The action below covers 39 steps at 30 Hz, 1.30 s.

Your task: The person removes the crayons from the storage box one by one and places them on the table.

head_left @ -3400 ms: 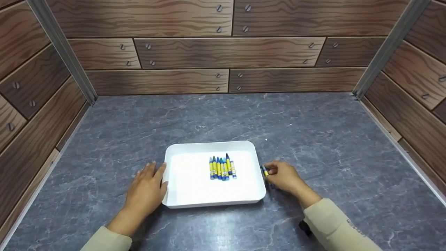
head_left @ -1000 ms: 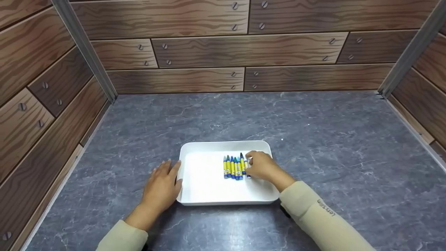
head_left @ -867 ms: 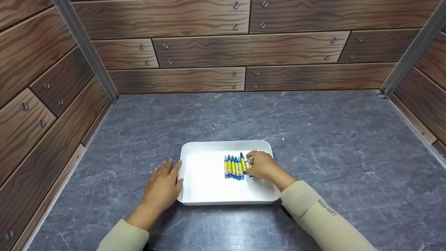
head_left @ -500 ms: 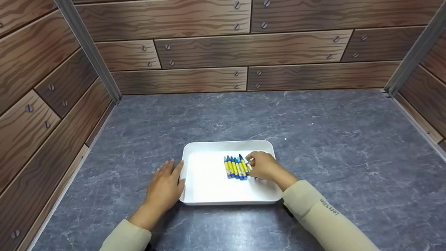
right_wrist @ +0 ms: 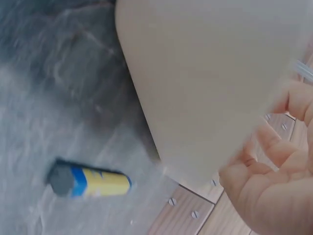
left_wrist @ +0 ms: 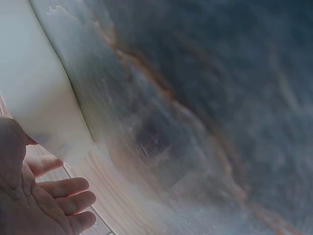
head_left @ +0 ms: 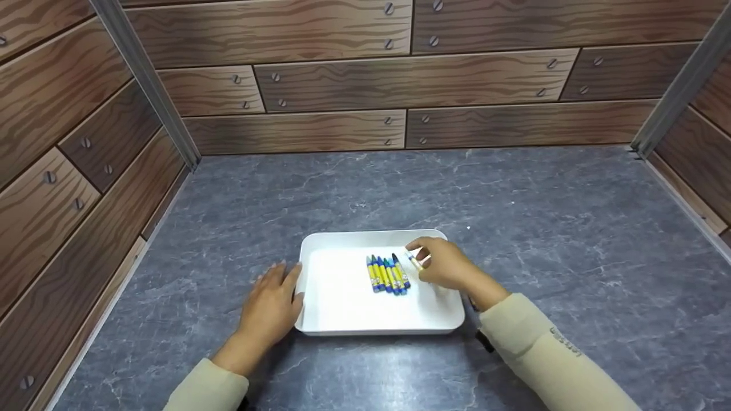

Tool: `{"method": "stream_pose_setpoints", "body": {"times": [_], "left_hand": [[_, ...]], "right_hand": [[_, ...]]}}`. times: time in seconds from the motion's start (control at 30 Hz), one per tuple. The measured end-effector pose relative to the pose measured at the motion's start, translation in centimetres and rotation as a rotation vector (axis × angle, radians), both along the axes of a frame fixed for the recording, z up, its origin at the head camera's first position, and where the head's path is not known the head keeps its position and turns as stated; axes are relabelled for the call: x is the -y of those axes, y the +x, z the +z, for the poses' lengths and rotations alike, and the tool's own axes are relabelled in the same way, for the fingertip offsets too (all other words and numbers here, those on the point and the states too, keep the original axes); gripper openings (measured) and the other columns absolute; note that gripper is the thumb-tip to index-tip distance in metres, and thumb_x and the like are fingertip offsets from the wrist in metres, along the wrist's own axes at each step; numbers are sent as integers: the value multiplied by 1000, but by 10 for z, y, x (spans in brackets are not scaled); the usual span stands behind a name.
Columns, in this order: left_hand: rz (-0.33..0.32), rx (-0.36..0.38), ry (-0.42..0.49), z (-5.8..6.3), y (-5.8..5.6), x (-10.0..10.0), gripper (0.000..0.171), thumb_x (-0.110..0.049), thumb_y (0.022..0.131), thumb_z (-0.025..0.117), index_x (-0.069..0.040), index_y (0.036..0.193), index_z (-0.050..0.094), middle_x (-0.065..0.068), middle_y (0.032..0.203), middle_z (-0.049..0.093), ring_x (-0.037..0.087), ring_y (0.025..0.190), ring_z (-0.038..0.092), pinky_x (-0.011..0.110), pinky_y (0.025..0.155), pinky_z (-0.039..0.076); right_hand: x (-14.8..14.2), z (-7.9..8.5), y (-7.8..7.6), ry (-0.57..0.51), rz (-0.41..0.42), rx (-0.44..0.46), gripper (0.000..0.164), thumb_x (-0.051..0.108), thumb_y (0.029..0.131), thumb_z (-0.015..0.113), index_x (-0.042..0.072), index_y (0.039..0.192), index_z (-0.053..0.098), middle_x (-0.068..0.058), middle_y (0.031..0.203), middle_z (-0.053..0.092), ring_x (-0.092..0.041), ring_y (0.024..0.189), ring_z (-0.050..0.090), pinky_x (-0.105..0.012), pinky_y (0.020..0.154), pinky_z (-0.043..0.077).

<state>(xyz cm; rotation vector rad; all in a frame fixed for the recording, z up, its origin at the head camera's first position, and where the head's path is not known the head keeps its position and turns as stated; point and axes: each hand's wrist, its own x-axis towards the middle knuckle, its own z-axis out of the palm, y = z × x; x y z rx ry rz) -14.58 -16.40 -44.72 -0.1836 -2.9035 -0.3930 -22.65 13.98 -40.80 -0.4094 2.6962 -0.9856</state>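
1. Three wood-patterned walls (head_left: 342, 85), printed with planks and slotted screws, close off the far side, the left and the right; two grey metal posts (head_left: 147, 80) stand in the back corners.
2. One dark grey, marble-veined surface (head_left: 257, 194) spreads between them, shiny near the front edge, with two tiny white specks (head_left: 468, 228) to the right of the middle.
3. One white tray (head_left: 331, 308), shallow, with rounded corners, sits near the front of that surface.
4. Six crayons (head_left: 388, 277) can be counted by their tips inside the tray, right of its middle. They lie side by side in a close row, tips toward the far wall, leaning a little to the left; wrappers are yellow and blue, and the tip at the right end is black.
5. One more crayon, the pale crayon (head_left: 412, 258), is tilted over the tray, just right of the row, pinched between thumb and index finger of the right hand (head_left: 448, 265). How the hidden fingertips lie on it cannot be told.
6. One loose crayon (right_wrist: 93, 182), yellow and blue with a dark end, lies outside the tray on the surface, as the right wrist view shows.
7. One left hand (head_left: 271, 308) rests against the tray's left wall, fingers nearly straight and slightly apart.
8. Two beige sleeves (head_left: 208, 385) cover the forearms; dark lettering on the right one is too blurred to read.
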Motion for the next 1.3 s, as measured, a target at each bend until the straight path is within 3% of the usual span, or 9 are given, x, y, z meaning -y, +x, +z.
{"method": "stream_pose_setpoints", "body": {"times": [0.37, 0.67, 1.03, 1.3], "left_hand": [[18, 48, -8, 1, 0, -3, 52, -20, 89, 63, -5, 137, 50, 27, 136, 46, 42, 128, 40, 55, 106, 29], [14, 29, -30, 2, 1, -3, 52, -20, 89, 63, -4, 136, 51, 27, 134, 48, 42, 127, 42, 55, 106, 30], [14, 36, -37, 2, 1, -2, 52, -22, 89, 62, -4, 137, 50, 27, 135, 47, 42, 127, 41, 55, 105, 30], [21, 53, -25, 2, 1, -2, 53, -21, 90, 62, -4, 139, 49, 27, 137, 45, 42, 129, 39, 55, 107, 28]], "right_hand": [[-29, 20, 7, -99, -18, -11, 55, -9, 79, 60, 2, 132, 53, -16, 111, 57, -32, 102, 58, -37, 76, 54], [-58, 22, 11, -107, -49, -22, 51, -3, 83, 61, 0, 133, 52, -20, 115, 56, -36, 103, 57, -42, 83, 52], [-93, 7, 18, -99, -59, -27, 48, -5, 83, 61, -4, 130, 52, -21, 110, 58, -36, 100, 59, -41, 80, 53], [-107, -9, 26, -55, -83, -18, 50, -5, 77, 61, -6, 126, 55, -19, 103, 61, -31, 93, 62, -39, 75, 53]]}}
